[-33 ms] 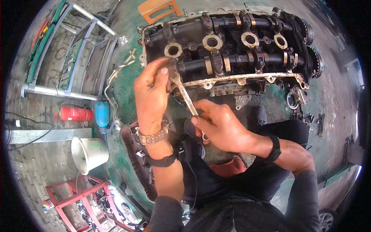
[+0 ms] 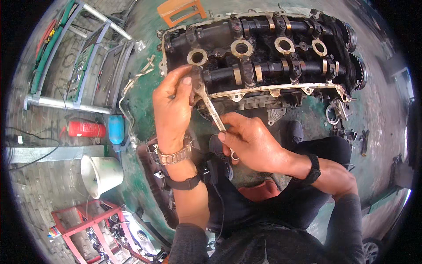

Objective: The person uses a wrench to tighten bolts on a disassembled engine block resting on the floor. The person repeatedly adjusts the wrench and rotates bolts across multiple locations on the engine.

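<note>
A cylinder head point(image 2: 274, 91) with two dark camshafts point(image 2: 268, 70) stands in front of me. At its near left corner, my left hand point(image 2: 172, 99) is closed, thumb and fingers against a dark camshaft cap point(image 2: 197, 75); its farther fingers are partly hidden. My right hand point(image 2: 255, 143) grips the shank of a silver combination wrench point(image 2: 212, 112). The wrench slants from the cap down toward me. Its upper end meets the dark part beside my left thumb, and its ring end shows below my right fingers.
A metal rack point(image 2: 70, 104) holds tools at left, above a red fire extinguisher point(image 2: 85, 129), a blue bottle point(image 2: 116, 130) and a white bucket point(image 2: 105, 177). A red frame point(image 2: 66, 233) stands lower left. Loose metal parts point(image 2: 336, 112) lie at right, and an orange stool point(image 2: 176, 9) is behind the head.
</note>
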